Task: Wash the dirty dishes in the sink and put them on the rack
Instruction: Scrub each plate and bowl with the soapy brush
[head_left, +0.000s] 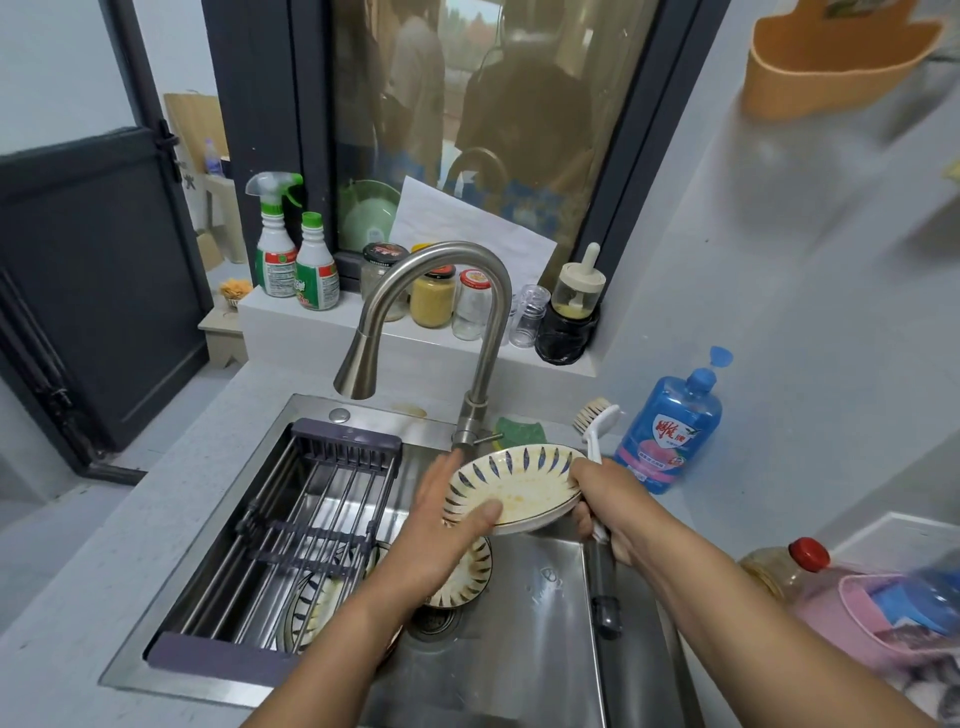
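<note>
Left hand (441, 519), right hand (610, 499) on yellow-smeared cream plate (519, 486) with blue-dashed rim

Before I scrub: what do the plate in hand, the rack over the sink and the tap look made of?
Plate: glazed ceramic, judging by its glossy cream surface and painted blue strokes, though melamine can't be excluded. Rack: shiny bare metal rods in a matt, dark, plastic-looking frame. Tap: brushed metal, likely stainless steel, with a soft satin sheen.

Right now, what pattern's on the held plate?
Plate: cream, dark blue leaf strokes round the rim. Head view.
</note>
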